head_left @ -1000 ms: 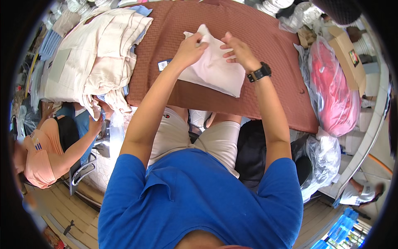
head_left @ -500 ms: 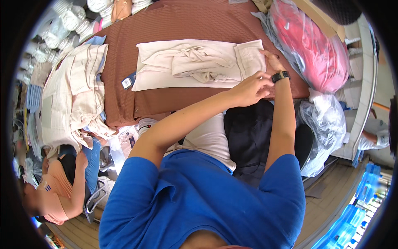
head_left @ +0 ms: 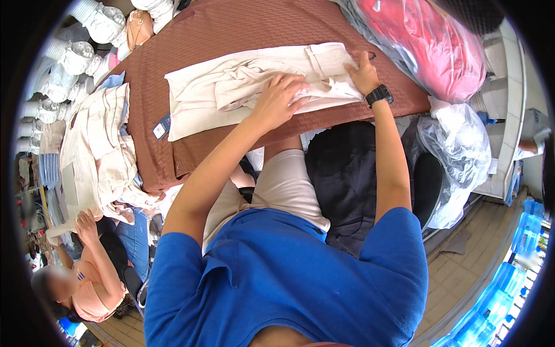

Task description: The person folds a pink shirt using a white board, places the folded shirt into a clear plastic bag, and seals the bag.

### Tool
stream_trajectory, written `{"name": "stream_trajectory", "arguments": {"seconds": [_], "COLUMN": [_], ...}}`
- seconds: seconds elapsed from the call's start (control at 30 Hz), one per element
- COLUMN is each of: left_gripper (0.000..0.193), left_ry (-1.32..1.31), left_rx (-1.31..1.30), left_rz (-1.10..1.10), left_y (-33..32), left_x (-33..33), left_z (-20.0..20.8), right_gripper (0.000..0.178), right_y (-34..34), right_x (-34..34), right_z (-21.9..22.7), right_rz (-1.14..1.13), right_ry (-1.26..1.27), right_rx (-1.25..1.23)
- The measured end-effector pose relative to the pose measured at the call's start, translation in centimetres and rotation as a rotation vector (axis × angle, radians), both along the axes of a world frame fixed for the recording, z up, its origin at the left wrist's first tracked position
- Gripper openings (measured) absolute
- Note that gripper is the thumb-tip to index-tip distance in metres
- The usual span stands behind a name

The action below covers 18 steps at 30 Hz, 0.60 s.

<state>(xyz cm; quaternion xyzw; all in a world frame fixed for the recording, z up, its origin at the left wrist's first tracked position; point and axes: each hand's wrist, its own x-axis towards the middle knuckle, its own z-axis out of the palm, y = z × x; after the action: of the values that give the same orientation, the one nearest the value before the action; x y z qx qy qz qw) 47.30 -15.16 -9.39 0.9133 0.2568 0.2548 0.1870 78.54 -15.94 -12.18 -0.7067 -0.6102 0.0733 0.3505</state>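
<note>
At twelve o'clock, on the brown-covered desk, one beige garment is laid out as a long strip, its length set roughly from nine to three. Condition: partly arranged, by judgement. Outer edges are drawn fairly straight; towards its three o'clock end a band appears to be turned over. Outstanding: the middle is left rumpled, with loose cloth bunched on top, and the nine o'clock end is spread flat, with no turn-over seen.

Left hand: laid over the bunched middle, fingers loosely spread and half bent, nothing seen to be clasped. Right hand: placed at the strip's three o'clock end, thumb at the edge; whether cloth is pinched there cannot be told. A black watch is worn on that wrist.

Adjuncts: one dark blue and white tag, at ten o'clock, just beside the strip's end; one heap of beige cloth, at nine, creased and loosely stacked; one red bundle, between one and two, wrapped in clear plastic.
</note>
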Motion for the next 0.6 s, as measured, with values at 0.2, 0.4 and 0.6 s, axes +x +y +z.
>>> {"name": "stream_trajectory", "arguments": {"seconds": [0.2, 0.4, 0.6], "left_gripper": [0.049, 0.051, 0.033], "left_ry": [-0.014, -0.039, -0.082], "left_rx": [0.067, -0.030, -0.022], "left_rz": [-0.009, -0.044, -0.093], "left_y": [-0.6, -1.0, -1.5], "left_x": [-0.7, 2.5, 6.3], "left_z": [-1.0, -0.3, -2.1], "right_gripper": [0.057, 0.064, 0.045], "right_y": [-3.9, -7.8, -3.1], "right_x": [-2.0, -7.2, -3.6], "right_z": [0.3, 1.4, 0.1], "right_rz": [-0.224, -0.254, 0.037], "right_ry": [0.132, -0.289, -0.259], "right_rx": [-0.293, -0.236, 0.238]}}
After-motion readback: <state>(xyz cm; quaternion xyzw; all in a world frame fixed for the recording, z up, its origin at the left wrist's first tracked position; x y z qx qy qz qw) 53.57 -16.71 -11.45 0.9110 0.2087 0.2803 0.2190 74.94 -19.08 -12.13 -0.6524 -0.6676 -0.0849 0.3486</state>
